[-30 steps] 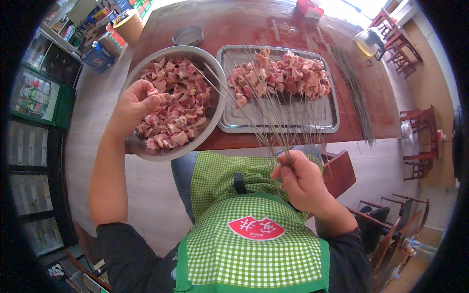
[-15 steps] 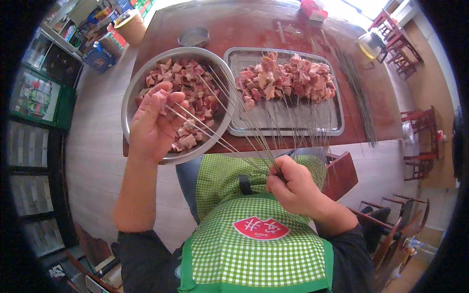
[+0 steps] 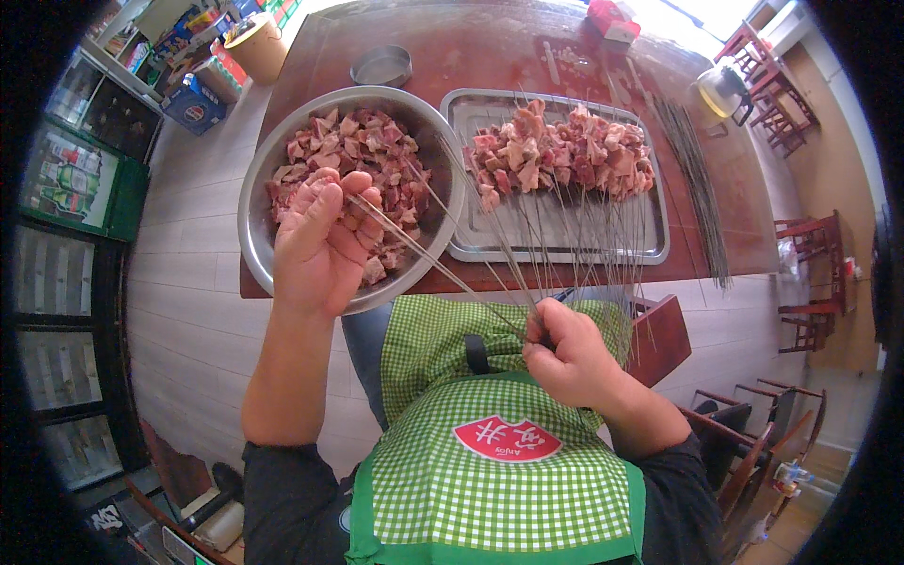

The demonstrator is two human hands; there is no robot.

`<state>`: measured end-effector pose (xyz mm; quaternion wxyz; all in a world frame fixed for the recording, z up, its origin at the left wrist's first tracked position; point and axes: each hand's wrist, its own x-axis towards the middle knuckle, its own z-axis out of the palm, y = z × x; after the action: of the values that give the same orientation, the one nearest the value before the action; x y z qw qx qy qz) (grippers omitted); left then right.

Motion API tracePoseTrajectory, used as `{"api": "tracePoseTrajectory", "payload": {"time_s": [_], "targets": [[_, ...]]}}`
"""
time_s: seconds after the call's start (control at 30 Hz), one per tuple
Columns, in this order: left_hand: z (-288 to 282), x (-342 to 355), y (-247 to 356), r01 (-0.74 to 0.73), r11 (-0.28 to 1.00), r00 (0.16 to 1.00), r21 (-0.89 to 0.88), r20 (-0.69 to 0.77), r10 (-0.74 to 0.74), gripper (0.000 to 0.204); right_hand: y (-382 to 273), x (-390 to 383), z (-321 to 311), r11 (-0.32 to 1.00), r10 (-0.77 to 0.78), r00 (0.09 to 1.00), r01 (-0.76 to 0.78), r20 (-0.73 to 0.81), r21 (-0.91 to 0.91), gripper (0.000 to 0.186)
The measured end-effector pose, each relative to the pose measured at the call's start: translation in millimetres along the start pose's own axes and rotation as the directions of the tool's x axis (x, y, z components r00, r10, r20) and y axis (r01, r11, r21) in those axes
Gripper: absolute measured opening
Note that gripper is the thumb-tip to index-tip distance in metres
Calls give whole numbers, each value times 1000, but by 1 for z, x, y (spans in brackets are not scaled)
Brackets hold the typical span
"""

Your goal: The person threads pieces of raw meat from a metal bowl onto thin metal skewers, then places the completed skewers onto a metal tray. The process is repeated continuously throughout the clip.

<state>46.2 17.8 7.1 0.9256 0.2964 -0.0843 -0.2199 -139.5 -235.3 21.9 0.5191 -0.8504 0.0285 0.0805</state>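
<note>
Head view: thin metal skewer (image 3: 428,259), pink raw meat (image 3: 363,155).

pink-red raw meat chunks (image 3: 363,151) fill a silver steel bowl (image 3: 259,202); more lie on a silver tray (image 3: 565,240). the table (image 3: 490,52) is reddish-brown. the apron (image 3: 499,471) is green-and-white checked with a red patch.

Room setting. A dark reddish wooden table (image 3: 527,56) stands on a pale plank floor (image 3: 188,311). Along the left wall, glass-fronted coolers (image 3: 66,179) and shelves of colourful boxes (image 3: 193,38). At right, red-brown wooden chairs (image 3: 810,282) stand near an orange-tan wall (image 3: 829,122). Bright daylight falls on the far end of the table, beside a metal kettle (image 3: 723,89).
</note>
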Motion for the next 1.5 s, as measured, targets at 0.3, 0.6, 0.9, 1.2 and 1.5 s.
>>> {"api": "tracePoseTrajectory", "payload": {"time_s": [0.3, 0.6, 0.9, 1.2, 1.5], "targets": [[-14, 11, 1, 57, 993, 971, -102, 239, -31, 20, -1, -1, 2, 997, -7, 1000, 6, 11, 82, 19], [-2, -2, 5, 16, 999, 998, 41, 56, -19, 38, 1, -4, 3, 996, -60, 998, 61, -15, 62, 14], [5, -9, -5, -66, 997, 995, -34, 74, 68, 32, 7, -2, 6, 985, -161, 986, 164, -47, 49, 5], [11, -12, -25, -168, 983, 980, -76, 99, 175, 28, 8, -4, 9, 991, -109, 991, 115, -82, 67, 4], [19, -14, -42, -82, 984, 993, -158, 71, 94, 23, 12, -3, 10, 993, -92, 992, 98, -86, 66, 10]]}}
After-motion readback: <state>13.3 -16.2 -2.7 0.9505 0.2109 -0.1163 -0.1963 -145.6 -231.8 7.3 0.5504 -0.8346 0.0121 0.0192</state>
